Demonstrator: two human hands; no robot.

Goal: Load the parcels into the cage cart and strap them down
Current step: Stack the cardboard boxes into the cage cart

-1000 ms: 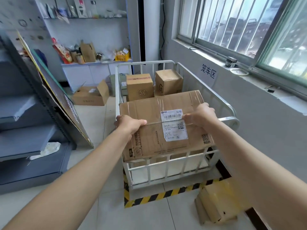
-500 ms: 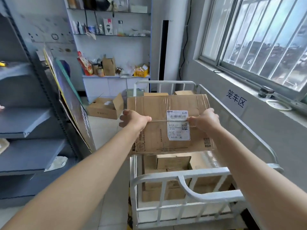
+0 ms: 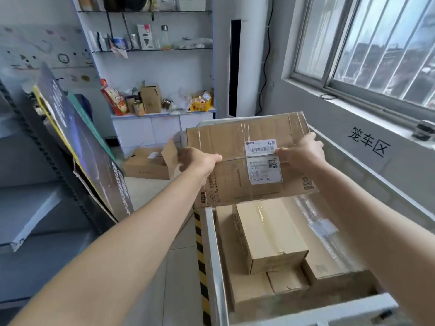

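A wide brown cardboard parcel [image 3: 237, 165] with a white shipping label hangs in the air above the white cage cart [image 3: 215, 255]. My left hand [image 3: 200, 161] grips its near left edge, thumb on top. My right hand [image 3: 302, 150] grips its near right edge beside the label. Inside the cart lie several parcels, with one taped box [image 3: 268, 234] on top of flatter ones. The held parcel hides the far end of the cart.
Grey shelving [image 3: 35, 208] with leaning boards [image 3: 82, 142] stands close on the left. An open cardboard box [image 3: 150, 163] sits on the floor ahead. A white cabinet [image 3: 162, 128] with clutter stands at the back. The window wall [image 3: 376, 175] runs along the cart's right side.
I have stepped closer to the cart and the view has tipped down into it. The parcel in both hands has moved forward over the cart's far half.
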